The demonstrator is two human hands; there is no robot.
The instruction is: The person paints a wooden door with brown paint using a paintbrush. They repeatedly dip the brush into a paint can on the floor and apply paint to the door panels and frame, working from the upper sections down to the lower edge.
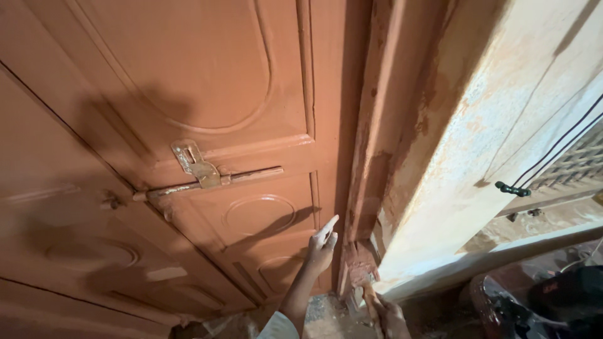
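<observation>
My left hand [322, 245] is raised with its index finger stretched out, the fingertip touching or just off the right edge of a reddish-brown panelled door [188, 81]. A white sleeve cuff shows at that arm's base. Lower right, my right hand [391, 315] grips the pale wooden handle of a paintbrush [360, 263]. Its bristles, loaded with reddish-brown paint, rest against the bottom of the door frame [370, 144], which is partly coated in the same colour.
A paint-smeared metal sliding bolt with hasp [200, 168] crosses the door's middle. Right of the frame a cream wall [490, 113] carries black cables [556, 149], a dark hook [512, 188] and a grille [581, 160]. A dark paint-stained container [534, 304] sits at bottom right.
</observation>
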